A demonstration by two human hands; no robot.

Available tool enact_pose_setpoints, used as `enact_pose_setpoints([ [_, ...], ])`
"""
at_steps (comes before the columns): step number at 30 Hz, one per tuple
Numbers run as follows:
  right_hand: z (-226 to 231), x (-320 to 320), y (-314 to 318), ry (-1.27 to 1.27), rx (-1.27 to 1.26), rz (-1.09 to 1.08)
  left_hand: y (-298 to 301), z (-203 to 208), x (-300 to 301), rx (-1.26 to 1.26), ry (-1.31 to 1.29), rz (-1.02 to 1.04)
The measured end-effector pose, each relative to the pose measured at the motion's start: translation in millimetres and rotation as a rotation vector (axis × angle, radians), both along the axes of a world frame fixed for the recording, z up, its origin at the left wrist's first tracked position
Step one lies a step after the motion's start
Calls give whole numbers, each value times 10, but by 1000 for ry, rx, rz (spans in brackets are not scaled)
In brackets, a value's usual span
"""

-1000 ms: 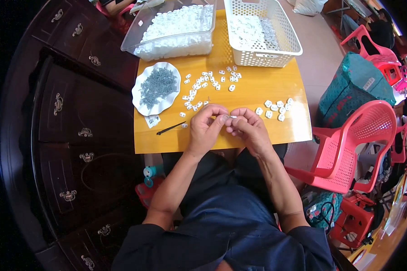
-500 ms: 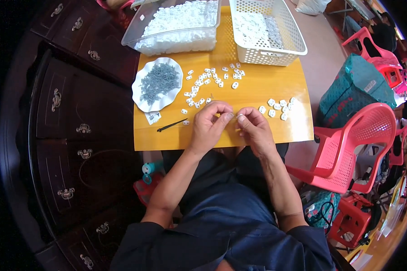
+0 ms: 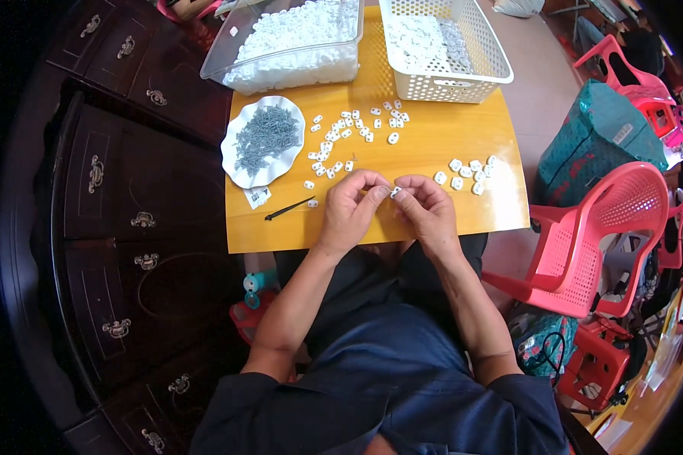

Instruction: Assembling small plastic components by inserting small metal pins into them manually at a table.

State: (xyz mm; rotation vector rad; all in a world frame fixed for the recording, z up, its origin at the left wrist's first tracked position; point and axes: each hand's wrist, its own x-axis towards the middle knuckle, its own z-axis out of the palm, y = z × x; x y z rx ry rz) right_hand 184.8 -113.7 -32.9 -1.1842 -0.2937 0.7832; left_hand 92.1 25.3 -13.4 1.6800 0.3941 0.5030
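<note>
My left hand [image 3: 353, 211] and my right hand [image 3: 430, 215] meet above the table's front edge, both closed in a pinch. A small white plastic piece with dark holes [image 3: 395, 192] shows between their fingertips. My right thumb and forefinger grip it. The left thumb and forefinger press together right beside it; whatever they hold is too small to make out. Ahead of my hands lie several loose white two-holed pieces [image 3: 346, 133]. A separate group of slightly bigger white pieces [image 3: 466, 172] sits to the right. Left of my left hand rests a thin black pointed tool [image 3: 289, 208].
A wavy-rimmed white plate [image 3: 233, 163] heaped with small grey screw-like parts stands on the yellow table [image 3: 448, 136] at left. Behind are a clear bin [image 3: 281, 50] of white pieces and a perforated cream basket [image 3: 493, 70]. Dark drawers flank the left, a pink chair [image 3: 577, 250] the right.
The white piece has come into clearer view between my fingertips, as the right fingers have shifted slightly. The whole view has moved a little; the things on the table look unchanged.
</note>
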Motion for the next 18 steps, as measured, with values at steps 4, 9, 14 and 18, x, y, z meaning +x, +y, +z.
enact_pose_setpoints([
  [4, -18, 1, 4, 4, 41, -16, -5, -29, -17, -7, 8, 6],
  [9, -16, -4, -3, -4, 59, -11, 4, -38, -25, -10, 2, -9],
  [14, -25, -4, 6, -9, 87, -24, 16, -92, -38, -16, 1, -17],
  [18, -16, -2, 3, -5, 71, -28, 9, -89, -42, -19, 1, -27],
])
